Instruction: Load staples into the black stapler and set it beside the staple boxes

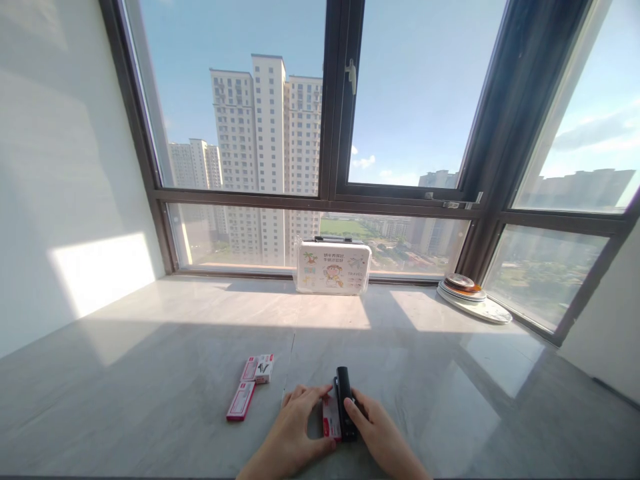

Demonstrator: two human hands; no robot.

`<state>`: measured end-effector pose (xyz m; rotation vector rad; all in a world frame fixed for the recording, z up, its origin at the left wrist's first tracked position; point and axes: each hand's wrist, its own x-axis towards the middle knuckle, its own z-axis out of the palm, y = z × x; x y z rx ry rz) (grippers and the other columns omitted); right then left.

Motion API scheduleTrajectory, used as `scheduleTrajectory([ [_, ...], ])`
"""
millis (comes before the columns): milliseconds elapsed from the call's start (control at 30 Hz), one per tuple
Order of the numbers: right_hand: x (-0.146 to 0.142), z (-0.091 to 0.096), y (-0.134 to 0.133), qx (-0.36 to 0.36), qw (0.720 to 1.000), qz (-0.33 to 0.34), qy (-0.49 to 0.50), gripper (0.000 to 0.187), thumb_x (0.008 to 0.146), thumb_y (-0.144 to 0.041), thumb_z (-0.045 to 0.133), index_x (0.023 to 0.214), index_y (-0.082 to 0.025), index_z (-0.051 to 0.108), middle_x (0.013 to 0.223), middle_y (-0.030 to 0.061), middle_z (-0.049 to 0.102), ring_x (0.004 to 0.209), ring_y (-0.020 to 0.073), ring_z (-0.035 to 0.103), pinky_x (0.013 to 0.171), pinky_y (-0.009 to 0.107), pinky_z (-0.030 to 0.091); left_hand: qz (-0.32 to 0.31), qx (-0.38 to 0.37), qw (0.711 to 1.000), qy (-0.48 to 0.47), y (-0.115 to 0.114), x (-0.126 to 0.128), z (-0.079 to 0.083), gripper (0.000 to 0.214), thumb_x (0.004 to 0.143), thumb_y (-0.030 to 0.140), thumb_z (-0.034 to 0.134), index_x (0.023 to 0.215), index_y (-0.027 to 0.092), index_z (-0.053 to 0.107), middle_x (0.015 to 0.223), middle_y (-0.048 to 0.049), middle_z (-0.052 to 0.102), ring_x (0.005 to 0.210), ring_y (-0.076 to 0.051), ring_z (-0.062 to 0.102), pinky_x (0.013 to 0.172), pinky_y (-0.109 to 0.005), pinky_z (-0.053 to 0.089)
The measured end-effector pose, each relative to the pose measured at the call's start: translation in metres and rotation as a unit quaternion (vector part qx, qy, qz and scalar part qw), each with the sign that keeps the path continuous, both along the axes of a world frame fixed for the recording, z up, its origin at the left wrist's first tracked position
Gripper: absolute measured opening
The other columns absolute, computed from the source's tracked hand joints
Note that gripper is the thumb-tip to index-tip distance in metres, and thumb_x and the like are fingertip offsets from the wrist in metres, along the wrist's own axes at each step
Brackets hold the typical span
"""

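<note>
A black stapler (343, 393) lies lengthwise on the sill in front of me, pointing away. My right hand (376, 427) grips its right side, with the thumb resting on top. Close against the stapler's left side is a small red-and-white box (330, 417). My left hand (300, 421) holds that box between thumb and fingers, the fingertips at its far end and the thumb at its near end. Both hands are partly closed, and the undersides of the things they hold are hidden.
Left of my hands lie a pink-and-white box (241, 401), another like it (249, 369) and a white box with a black picture (264, 369). A cartoon-printed case (333, 269) stands against the window. Stacked plates (465, 297) sit in the right corner.
</note>
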<state>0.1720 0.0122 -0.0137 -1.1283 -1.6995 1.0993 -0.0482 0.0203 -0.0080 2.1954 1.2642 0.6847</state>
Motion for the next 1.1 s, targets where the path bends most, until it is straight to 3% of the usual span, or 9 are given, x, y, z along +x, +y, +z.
scheduleTrajectory([
  [133, 0.003, -0.008, 0.002, -0.015, 1.0, -0.017, 0.019, 0.066, 0.093, -0.068, 0.048, 0.132, -0.017, 0.062, 0.096, 0.0069, 0.071, 0.092, 0.0258, 0.063, 0.082, 0.035, 0.05, -0.001, 0.006, 1.0, -0.015, 0.001, 0.004, -0.004, 0.089, 0.064, 0.042, 0.084, 0.145, 0.034, 0.049, 0.132, -0.004, 0.062, 0.122, -0.029, 0.053, 0.108, -0.04, 0.04],
  [233, 0.008, -0.021, 0.006, -0.05, 0.995, -0.087, 0.014, 0.081, 0.087, -0.077, 0.048, 0.139, -0.015, 0.056, 0.074, 0.0026, 0.063, 0.071, 0.0211, 0.057, 0.066, 0.031, 0.046, 0.025, 0.065, 0.996, -0.048, 0.002, -0.011, -0.004, 0.06, 0.086, 0.045, 0.066, 0.143, 0.033, 0.051, 0.14, -0.0048, 0.057, 0.13, -0.026, 0.049, 0.113, -0.04, 0.037],
  [333, 0.012, -0.031, 0.009, -0.103, 0.989, -0.106, 0.026, 0.093, 0.083, -0.083, 0.046, 0.144, -0.014, 0.048, 0.063, -0.0032, 0.049, 0.057, 0.0157, 0.045, 0.055, 0.028, 0.036, 0.156, 0.154, 0.975, -0.043, 0.006, -0.058, -0.011, 0.04, 0.098, 0.035, 0.042, 0.134, 0.032, 0.06, 0.135, -0.0046, 0.061, 0.128, -0.024, 0.051, 0.114, -0.043, 0.037],
  [467, 0.014, -0.031, 0.006, -0.095, 0.992, -0.082, 0.007, 0.09, 0.081, -0.079, 0.054, 0.143, -0.015, 0.049, 0.063, -0.005, 0.043, 0.059, 0.0156, 0.043, 0.058, 0.028, 0.034, 0.336, 0.159, 0.925, 0.082, 0.004, -0.134, -0.032, 0.04, 0.088, 0.033, 0.052, 0.125, 0.038, 0.067, 0.132, -0.0026, 0.062, 0.118, -0.03, 0.055, 0.102, -0.05, 0.046],
  [600, 0.013, -0.026, 0.003, -0.074, 0.995, -0.064, -0.017, 0.081, 0.084, -0.073, 0.055, 0.14, -0.014, 0.052, 0.065, -0.0042, 0.044, 0.065, 0.0169, 0.045, 0.062, 0.029, 0.036, 0.282, 0.137, 0.942, 0.12, -0.009, -0.16, -0.046, 0.034, 0.083, 0.043, 0.063, 0.116, 0.043, 0.071, 0.142, 0.0014, 0.056, 0.126, -0.031, 0.051, 0.102, -0.049, 0.047],
  [700, 0.012, -0.025, 0.001, -0.074, 0.995, -0.062, -0.022, 0.08, 0.084, -0.073, 0.055, 0.138, -0.014, 0.055, 0.064, -0.0041, 0.043, 0.063, 0.0166, 0.045, 0.062, 0.029, 0.036, 0.213, 0.113, 0.966, 0.094, -0.016, -0.144, -0.041, 0.035, 0.078, 0.047, 0.072, 0.112, 0.039, 0.073, 0.144, -0.0008, 0.056, 0.131, -0.033, 0.049, 0.106, -0.05, 0.045],
  [833, 0.012, -0.028, 0.0, -0.069, 0.996, -0.06, -0.018, 0.08, 0.085, -0.073, 0.054, 0.138, -0.014, 0.056, 0.062, -0.0051, 0.041, 0.06, 0.0148, 0.042, 0.057, 0.027, 0.033, 0.129, 0.063, 0.989, 0.021, -0.016, -0.102, -0.021, 0.038, 0.075, 0.043, 0.077, 0.111, 0.033, 0.072, 0.129, -0.0043, 0.066, 0.125, -0.031, 0.055, 0.106, -0.045, 0.046],
  [1000, 0.011, -0.034, 0.0, -0.063, 0.997, -0.05, 0.004, 0.078, 0.088, -0.07, 0.054, 0.141, -0.013, 0.053, 0.063, -0.0051, 0.041, 0.06, 0.0134, 0.04, 0.054, 0.025, 0.03, 0.074, 0.063, 0.993, -0.063, -0.006, -0.038, 0.002, 0.057, 0.068, 0.04, 0.082, 0.122, 0.029, 0.068, 0.121, -0.0065, 0.068, 0.117, -0.03, 0.059, 0.105, -0.041, 0.046],
  [1100, 0.01, -0.035, 0.001, -0.058, 0.997, -0.057, -0.004, 0.078, 0.087, -0.071, 0.055, 0.14, -0.013, 0.055, 0.061, -0.0054, 0.039, 0.059, 0.0133, 0.039, 0.054, 0.025, 0.031, 0.039, 0.05, 0.997, -0.054, 0.0, -0.006, 0.007, 0.063, 0.065, 0.041, 0.084, 0.125, 0.029, 0.065, 0.124, -0.0063, 0.067, 0.12, -0.03, 0.056, 0.106, -0.041, 0.043],
])
